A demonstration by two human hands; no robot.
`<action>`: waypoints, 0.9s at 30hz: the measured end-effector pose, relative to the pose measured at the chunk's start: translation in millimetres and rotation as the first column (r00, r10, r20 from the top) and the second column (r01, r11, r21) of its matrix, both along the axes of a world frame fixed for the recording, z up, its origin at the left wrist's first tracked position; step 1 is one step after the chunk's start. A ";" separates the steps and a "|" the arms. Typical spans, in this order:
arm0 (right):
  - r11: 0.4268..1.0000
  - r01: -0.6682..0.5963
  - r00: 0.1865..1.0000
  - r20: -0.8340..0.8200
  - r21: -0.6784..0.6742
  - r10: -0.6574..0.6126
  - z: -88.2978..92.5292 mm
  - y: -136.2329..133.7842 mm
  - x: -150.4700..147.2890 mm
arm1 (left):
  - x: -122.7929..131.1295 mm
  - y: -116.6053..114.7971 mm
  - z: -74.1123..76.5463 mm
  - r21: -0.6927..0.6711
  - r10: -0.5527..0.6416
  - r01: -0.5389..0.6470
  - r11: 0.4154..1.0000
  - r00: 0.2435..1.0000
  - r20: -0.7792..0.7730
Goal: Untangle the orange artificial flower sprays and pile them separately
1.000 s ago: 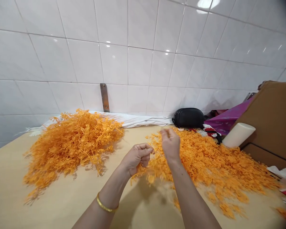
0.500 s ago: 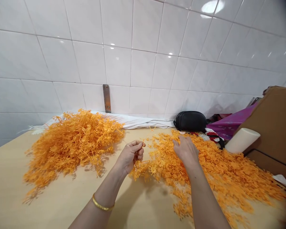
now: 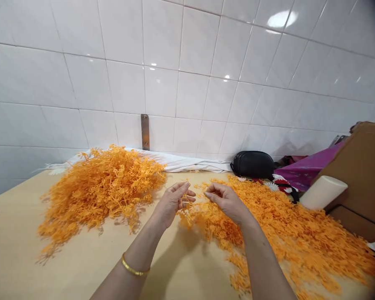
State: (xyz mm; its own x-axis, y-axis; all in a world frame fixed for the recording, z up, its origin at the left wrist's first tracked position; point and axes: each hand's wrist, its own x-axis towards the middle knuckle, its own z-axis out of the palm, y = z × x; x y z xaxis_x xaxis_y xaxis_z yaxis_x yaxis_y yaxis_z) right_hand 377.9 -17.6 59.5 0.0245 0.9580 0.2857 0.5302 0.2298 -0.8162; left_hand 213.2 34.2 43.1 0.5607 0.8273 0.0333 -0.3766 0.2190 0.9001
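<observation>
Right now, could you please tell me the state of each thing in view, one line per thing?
Left hand: fingers bent, holding orange strands
Right hand: fingers bent toward thumb; grip unclear
Left orange pile: heaped, tangled
Right orange pile: spread out, lower
White roll: tilted
White cloth: bunched along wall
Bracelet: worn on left arm

A slim bunch of orange stringy sprays hangs from the left hand, thin stems between its fingers, lower ends blurred. To that hand's left stands a high, springy heap of tangled orange stemmed sprays. Around the right hand and far off to its right lies a lower, denser spread of orange frilly pieces, straggling at its near edge.
</observation>
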 end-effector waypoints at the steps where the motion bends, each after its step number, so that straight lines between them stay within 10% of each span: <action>1: 1.000 0.005 1.000 -0.027 0.029 -0.004 -0.3 1.4 0.2 | -0.8 0.6 -0.6 -0.016 -0.039 0.038 0.999 0.999 -0.027; 7: 0.961 0.210 0.978 -0.045 0.181 -0.205 -2.5 4.6 4.3 | -2.1 3.2 -7.1 -0.028 -0.176 0.174 0.984 0.975 -0.133; 14: 0.908 0.268 0.904 0.242 0.321 -0.352 1.0 2.6 -1.0 | 2.0 0.9 -4.5 0.042 -0.041 0.044 0.998 0.996 -0.077; 27: 0.984 -0.178 0.945 0.283 0.024 0.164 13.2 -11.5 -28.0 | 3.9 -4.6 3.3 0.193 0.175 -0.150 0.970 0.977 -0.123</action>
